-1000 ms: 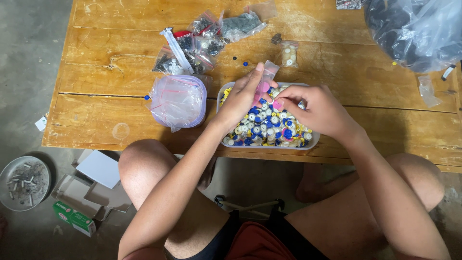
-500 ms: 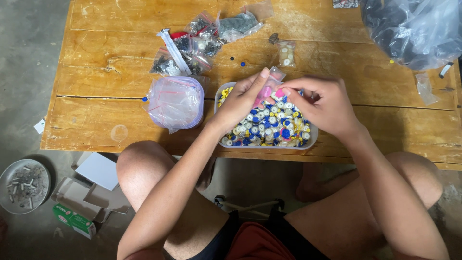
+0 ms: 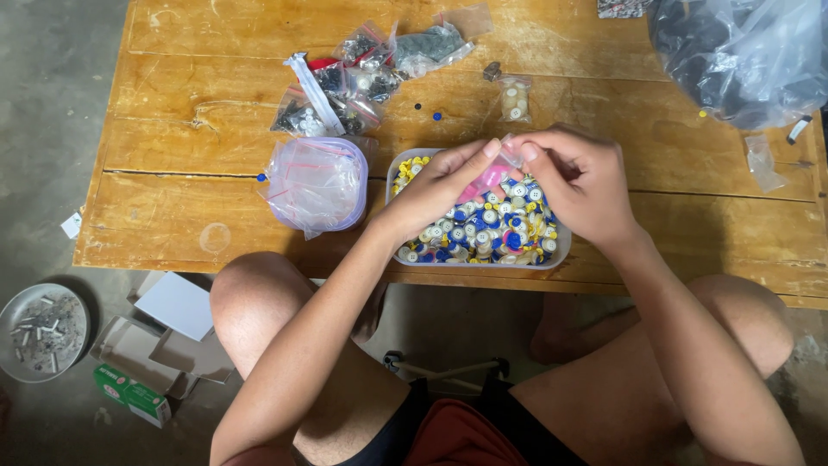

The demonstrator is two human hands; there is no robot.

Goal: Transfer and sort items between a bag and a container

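Note:
Both my hands hover over a shallow grey tray (image 3: 565, 250) filled with several small blue, yellow and white round caps (image 3: 496, 233). My left hand (image 3: 440, 185) and my right hand (image 3: 578, 185) meet fingertip to fingertip and pinch a small clear zip bag (image 3: 509, 155) between them. The little bag holds pink pieces (image 3: 485, 179) and hangs just above the tray's far edge. The tray rests near the front edge of a wooden table (image 3: 172, 207).
A tub stuffed with empty zip bags (image 3: 315, 181) stands left of the tray. Small packets of dark parts (image 3: 362, 73) lie behind it; a big plastic sack (image 3: 742, 52) fills the far right corner. On the floor: a round dish (image 3: 39, 332), cardboard, a green box (image 3: 129, 393).
My hands have lifted slightly from the caps and drawn together at the tray's far edge, both now pinching the small bag.

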